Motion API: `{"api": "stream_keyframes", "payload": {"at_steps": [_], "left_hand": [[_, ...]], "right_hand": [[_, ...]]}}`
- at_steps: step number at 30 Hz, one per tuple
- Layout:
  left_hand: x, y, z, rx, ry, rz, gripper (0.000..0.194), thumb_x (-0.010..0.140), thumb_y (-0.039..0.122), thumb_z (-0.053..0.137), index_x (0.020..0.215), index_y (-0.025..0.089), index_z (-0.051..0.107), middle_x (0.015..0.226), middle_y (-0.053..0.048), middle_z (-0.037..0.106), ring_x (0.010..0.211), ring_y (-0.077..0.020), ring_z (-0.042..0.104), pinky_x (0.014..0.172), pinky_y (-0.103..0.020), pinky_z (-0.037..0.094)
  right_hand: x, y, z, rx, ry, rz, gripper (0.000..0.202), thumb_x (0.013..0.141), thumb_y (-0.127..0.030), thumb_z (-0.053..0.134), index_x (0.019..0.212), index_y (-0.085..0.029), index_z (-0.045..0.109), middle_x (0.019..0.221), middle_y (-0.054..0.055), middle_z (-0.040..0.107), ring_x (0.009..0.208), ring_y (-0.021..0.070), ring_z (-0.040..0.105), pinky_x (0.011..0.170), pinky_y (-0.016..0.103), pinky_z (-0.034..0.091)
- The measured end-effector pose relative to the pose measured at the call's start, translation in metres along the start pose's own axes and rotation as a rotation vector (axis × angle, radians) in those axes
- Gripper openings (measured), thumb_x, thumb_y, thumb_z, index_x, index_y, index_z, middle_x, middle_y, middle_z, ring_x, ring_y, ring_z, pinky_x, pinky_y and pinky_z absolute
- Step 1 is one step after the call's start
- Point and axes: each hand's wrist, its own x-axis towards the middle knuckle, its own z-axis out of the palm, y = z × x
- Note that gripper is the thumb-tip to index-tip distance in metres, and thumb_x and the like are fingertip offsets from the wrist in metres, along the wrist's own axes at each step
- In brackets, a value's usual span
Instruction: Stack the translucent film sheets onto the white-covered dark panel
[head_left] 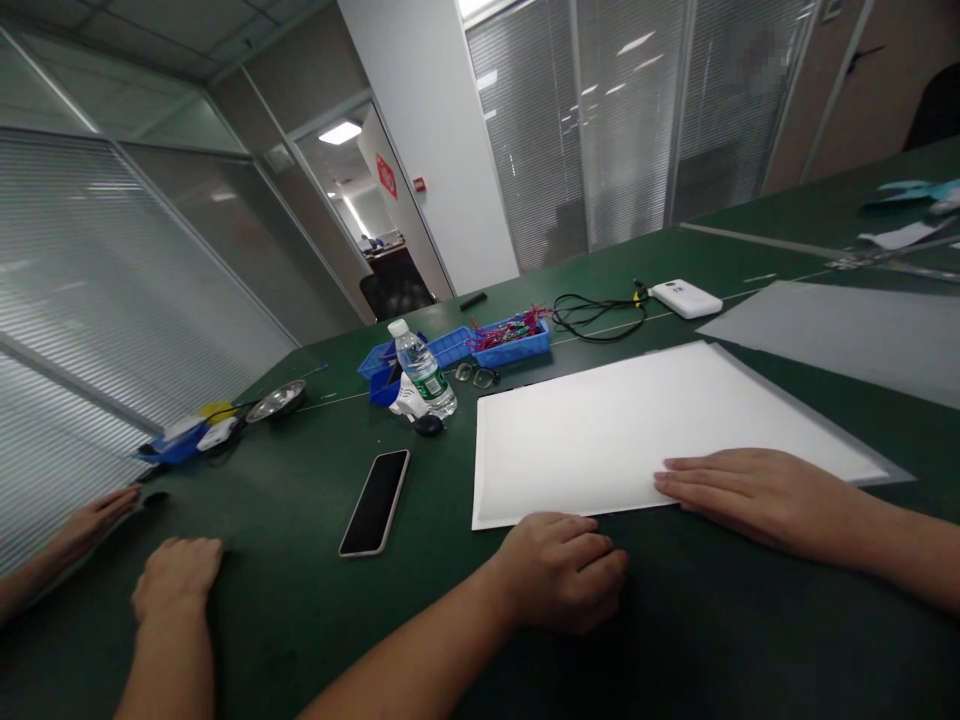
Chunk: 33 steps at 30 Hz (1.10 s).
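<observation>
A flat white panel (600,430) lies on the dark green table, with a translucent margin along its right side. My left hand (562,570) rests as a loose fist at the panel's near edge; no object shows in it, and its palm side is hidden. My right hand (750,495) lies flat with fingers stretched out, fingertips on the panel's near right part. Left of the panel, a phone (375,503) with a dark screen lies face up.
Another person's hands, one a fist (178,575) and one flat (97,520), rest at the left. Behind the panel are a water bottle (424,370), glasses (477,375), a blue tray (512,350) of wires, a black cable (592,318) and a white power bank (686,298). A metal bowl (277,402) stands left.
</observation>
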Motion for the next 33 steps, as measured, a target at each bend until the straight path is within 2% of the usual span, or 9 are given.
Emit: {"api": "stream_keyframes", "payload": {"at_steps": [3,8,11,17,22,25,28,33], "left_hand": [[0.0007,0.0000,-0.0016,0.000,-0.003,0.002,0.028,0.113,0.036,0.059,0.114,0.021,0.083,0.101,-0.010,0.086,0.092,-0.0204,0.084,0.086,-0.031,0.072],[-0.0002,-0.0005,-0.0025,0.001,0.021,0.016,0.028,0.113,0.035,0.058,0.117,0.020,0.082,0.103,-0.010,0.086,0.092,-0.0208,0.084,0.085,-0.031,0.072],[-0.0013,-0.0012,-0.0017,-0.001,0.029,0.030,0.029,0.113,0.034,0.058,0.117,0.019,0.082,0.103,-0.010,0.086,0.092,-0.0210,0.084,0.084,-0.031,0.072],[-0.0032,-0.0021,0.0012,0.009,0.041,0.039,0.026,0.112,0.035,0.062,0.122,0.020,0.081,0.104,-0.009,0.087,0.094,-0.0212,0.086,0.085,-0.032,0.073],[-0.0039,-0.0027,0.0047,-0.001,0.195,0.055,0.030,0.113,0.032,0.056,0.117,0.016,0.081,0.098,-0.007,0.087,0.091,-0.0203,0.086,0.081,-0.032,0.073],[-0.0037,-0.0023,0.0054,0.003,0.227,0.045,0.031,0.113,0.033,0.055,0.115,0.017,0.082,0.097,-0.006,0.087,0.091,-0.0198,0.086,0.082,-0.031,0.073],[-0.0025,-0.0016,0.0050,0.000,0.269,0.044,0.029,0.112,0.032,0.056,0.115,0.018,0.081,0.097,-0.005,0.088,0.091,-0.0197,0.086,0.082,-0.032,0.072],[0.0011,-0.0009,0.0012,-0.059,0.426,0.002,0.020,0.105,0.025,0.062,0.111,0.020,0.080,0.099,-0.003,0.089,0.099,-0.0212,0.088,0.084,-0.033,0.072]], "right_hand": [[0.0000,0.0024,0.0053,0.051,-0.010,0.010,0.072,0.114,-0.018,0.056,0.182,-0.037,0.039,0.142,0.001,0.082,0.124,0.0174,0.082,0.095,0.031,0.069],[-0.0063,0.0044,0.0103,0.069,-0.035,0.025,0.062,0.112,-0.014,0.058,0.171,-0.033,0.058,0.145,0.002,0.081,0.129,0.0186,0.080,0.099,0.034,0.070],[-0.0069,0.0036,0.0108,0.095,-0.062,0.043,0.058,0.111,-0.015,0.059,0.166,-0.031,0.064,0.149,0.002,0.079,0.133,0.0187,0.078,0.102,0.035,0.070],[-0.0046,0.0024,0.0079,0.159,-0.108,0.059,0.062,0.110,-0.014,0.059,0.169,-0.032,0.061,0.156,0.001,0.075,0.141,0.0193,0.074,0.110,0.036,0.068],[-0.0065,0.0032,0.0102,0.246,-0.093,0.095,0.066,0.110,-0.016,0.060,0.172,-0.038,0.058,0.156,0.000,0.075,0.140,0.0202,0.075,0.110,0.036,0.068],[-0.0068,0.0034,0.0106,0.282,-0.104,0.108,0.067,0.110,-0.016,0.060,0.173,-0.041,0.056,0.158,-0.001,0.073,0.143,0.0203,0.073,0.113,0.037,0.067],[-0.0044,0.0028,0.0087,0.293,-0.116,0.091,0.070,0.110,-0.015,0.060,0.175,-0.040,0.052,0.160,-0.001,0.072,0.145,0.0202,0.072,0.114,0.036,0.066],[0.0009,0.0005,0.0061,0.260,-0.130,0.052,0.070,0.110,-0.016,0.059,0.177,-0.037,0.051,0.161,0.000,0.071,0.147,0.0193,0.070,0.117,0.036,0.064]]}}
